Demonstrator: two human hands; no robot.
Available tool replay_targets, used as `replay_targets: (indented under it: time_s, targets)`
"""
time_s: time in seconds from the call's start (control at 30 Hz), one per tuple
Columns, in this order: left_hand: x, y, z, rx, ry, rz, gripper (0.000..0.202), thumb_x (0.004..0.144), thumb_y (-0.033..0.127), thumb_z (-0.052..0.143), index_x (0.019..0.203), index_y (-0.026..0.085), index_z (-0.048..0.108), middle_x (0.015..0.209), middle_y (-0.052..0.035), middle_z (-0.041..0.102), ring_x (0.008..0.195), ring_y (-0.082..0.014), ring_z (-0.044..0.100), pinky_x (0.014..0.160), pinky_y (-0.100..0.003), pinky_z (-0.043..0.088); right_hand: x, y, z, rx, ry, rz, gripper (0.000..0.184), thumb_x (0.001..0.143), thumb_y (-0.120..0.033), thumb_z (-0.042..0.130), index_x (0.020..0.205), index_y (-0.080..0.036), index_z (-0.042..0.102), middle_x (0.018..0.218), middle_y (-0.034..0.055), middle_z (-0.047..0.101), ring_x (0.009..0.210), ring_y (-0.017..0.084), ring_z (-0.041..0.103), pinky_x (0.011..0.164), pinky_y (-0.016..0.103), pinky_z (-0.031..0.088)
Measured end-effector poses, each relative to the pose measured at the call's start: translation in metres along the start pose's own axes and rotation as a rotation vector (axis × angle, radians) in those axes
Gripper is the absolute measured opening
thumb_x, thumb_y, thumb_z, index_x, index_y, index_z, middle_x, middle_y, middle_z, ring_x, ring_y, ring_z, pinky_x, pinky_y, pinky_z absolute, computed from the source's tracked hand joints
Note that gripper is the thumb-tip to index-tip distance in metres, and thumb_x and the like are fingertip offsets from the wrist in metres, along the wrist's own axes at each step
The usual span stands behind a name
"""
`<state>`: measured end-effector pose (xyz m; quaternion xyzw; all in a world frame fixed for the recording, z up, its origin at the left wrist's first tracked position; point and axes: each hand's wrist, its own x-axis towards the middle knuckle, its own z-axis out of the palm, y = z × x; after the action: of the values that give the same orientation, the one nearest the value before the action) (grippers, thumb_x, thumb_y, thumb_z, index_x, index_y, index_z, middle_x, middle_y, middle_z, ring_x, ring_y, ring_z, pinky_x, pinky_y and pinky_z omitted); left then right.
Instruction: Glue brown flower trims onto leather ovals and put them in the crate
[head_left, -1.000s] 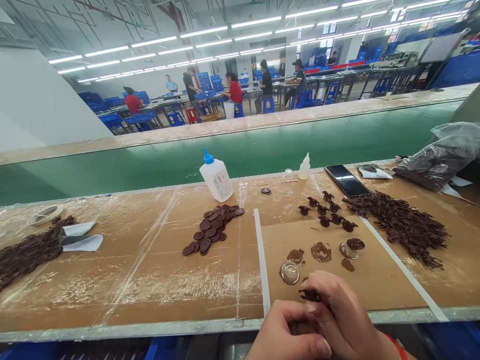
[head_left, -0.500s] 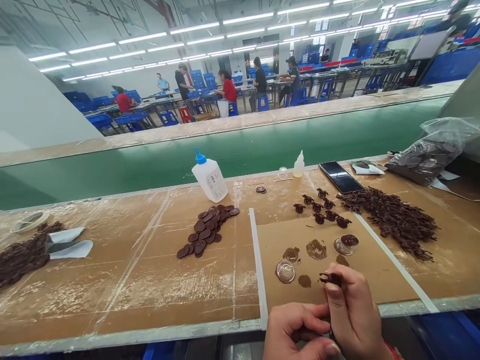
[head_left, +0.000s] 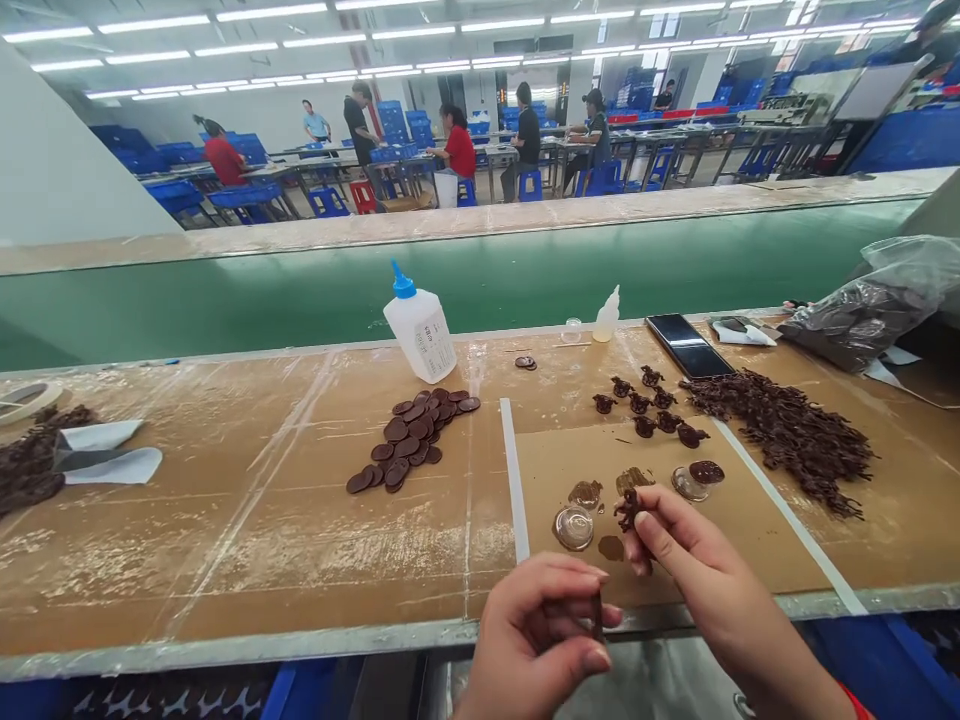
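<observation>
My right hand [head_left: 694,550] pinches a small dark brown moulded figure [head_left: 628,508] between thumb and fingers, above the brown cardboard sheet [head_left: 720,550]. Lower and to the left, my left hand [head_left: 532,630] is closed on a thin dark brown disc [head_left: 598,615], seen nearly edge-on. Two clear round dishes lie on the cardboard: one dish [head_left: 574,528] near my left hand, the other [head_left: 688,484] with a brown disc [head_left: 706,471] resting on its rim. Wet brown smears [head_left: 585,494] surround them. Behind stand several finished-looking pieces [head_left: 643,427], figures on round bases.
A pile of brown discs [head_left: 412,437] lies left of the cardboard, below a white bottle with blue cap [head_left: 421,335]. To the right are a heap of brown figures [head_left: 780,435], a phone [head_left: 688,347] and a small dropper bottle [head_left: 607,318]. Co-workers sit beyond the green belt [head_left: 315,300].
My hands have moved apart. The right one has lifted away and slightly left with the figure, now upright; the left has shifted left, and the disc shows in it. The view has tilted.
</observation>
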<state>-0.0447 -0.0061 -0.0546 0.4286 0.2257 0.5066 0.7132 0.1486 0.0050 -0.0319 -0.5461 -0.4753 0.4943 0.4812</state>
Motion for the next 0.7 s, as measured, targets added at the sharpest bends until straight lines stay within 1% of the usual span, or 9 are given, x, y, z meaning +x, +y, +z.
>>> replay_targets:
  time_s: [0.07, 0.1, 0.17, 0.23, 0.33, 0.43, 0.57, 0.7]
  targets:
    - [-0.002, 0.008, -0.006, -0.061, 0.059, 0.005, 0.034, 0.075, 0.017, 0.090, 0.106, 0.029, 0.081, 0.116, -0.0054, 0.071, 0.089, -0.0198, 0.078, 0.085, -0.028, 0.064, 0.003, -0.001, -0.004, -0.045, 0.000, 0.015, 0.034, 0.094, -0.056, 0.063, 0.102, -0.024, 0.067, 0.074, 0.0001, 0.068, 0.069, 0.016, 0.065, 0.069, 0.026, 0.055]
    - [-0.004, 0.011, -0.008, -0.086, 0.086, 0.005, 0.033, 0.075, 0.018, 0.090, 0.105, 0.029, 0.081, 0.117, -0.0052, 0.071, 0.090, -0.0199, 0.078, 0.086, -0.027, 0.064, 0.005, -0.001, -0.005, -0.071, 0.009, 0.019, 0.034, 0.092, -0.056, 0.065, 0.102, -0.024, 0.068, 0.078, 0.0008, 0.069, 0.073, 0.017, 0.066, 0.071, 0.026, 0.056]
    - [-0.005, 0.017, -0.013, -0.111, 0.122, -0.011, 0.032, 0.076, 0.017, 0.089, 0.105, 0.029, 0.081, 0.119, -0.0047, 0.072, 0.092, -0.0199, 0.078, 0.084, -0.024, 0.063, 0.008, -0.003, -0.006, -0.126, 0.037, 0.031, 0.033, 0.091, -0.056, 0.068, 0.102, -0.025, 0.070, 0.087, 0.0019, 0.071, 0.079, 0.018, 0.068, 0.074, 0.026, 0.057]
    - [-0.006, 0.020, -0.016, -0.124, 0.134, -0.017, 0.032, 0.078, 0.016, 0.089, 0.106, 0.029, 0.080, 0.117, -0.0038, 0.073, 0.092, -0.0197, 0.078, 0.082, -0.022, 0.063, 0.010, -0.006, -0.005, -0.179, 0.063, 0.053, 0.032, 0.090, -0.055, 0.069, 0.101, -0.024, 0.070, 0.091, 0.0029, 0.072, 0.084, 0.019, 0.069, 0.076, 0.026, 0.058]
    - [-0.005, 0.022, -0.020, -0.160, 0.118, 0.030, 0.032, 0.078, 0.017, 0.089, 0.107, 0.028, 0.080, 0.113, -0.0026, 0.073, 0.092, -0.0178, 0.078, 0.085, -0.023, 0.064, 0.012, -0.014, -0.002, -0.236, 0.077, 0.102, 0.033, 0.090, -0.055, 0.069, 0.099, -0.023, 0.068, 0.094, 0.0050, 0.074, 0.087, 0.021, 0.071, 0.079, 0.028, 0.060]
    - [-0.005, 0.021, -0.023, -0.196, 0.082, 0.060, 0.034, 0.079, 0.016, 0.088, 0.110, 0.029, 0.079, 0.113, -0.0020, 0.073, 0.092, -0.0162, 0.077, 0.088, -0.025, 0.064, 0.012, -0.024, 0.001, -0.315, 0.066, 0.119, 0.032, 0.090, -0.054, 0.069, 0.098, -0.023, 0.068, 0.093, 0.0055, 0.076, 0.085, 0.021, 0.074, 0.075, 0.029, 0.061]
    - [-0.008, 0.019, -0.024, -0.201, 0.047, 0.054, 0.037, 0.081, 0.014, 0.086, 0.114, 0.031, 0.077, 0.118, -0.0017, 0.071, 0.096, -0.0173, 0.077, 0.088, -0.024, 0.063, 0.010, -0.033, 0.006, -0.483, 0.034, 0.060, 0.024, 0.092, -0.048, 0.068, 0.095, -0.024, 0.071, 0.088, 0.0032, 0.077, 0.086, 0.021, 0.075, 0.069, 0.023, 0.060]
    - [-0.009, 0.017, -0.023, -0.179, 0.030, 0.061, 0.038, 0.082, 0.014, 0.085, 0.114, 0.030, 0.077, 0.117, -0.0028, 0.070, 0.094, -0.0186, 0.078, 0.086, -0.026, 0.064, 0.010, -0.036, 0.008, -0.578, 0.019, 0.013, 0.020, 0.093, -0.044, 0.068, 0.097, -0.025, 0.071, 0.083, 0.0013, 0.077, 0.081, 0.019, 0.076, 0.066, 0.021, 0.059]
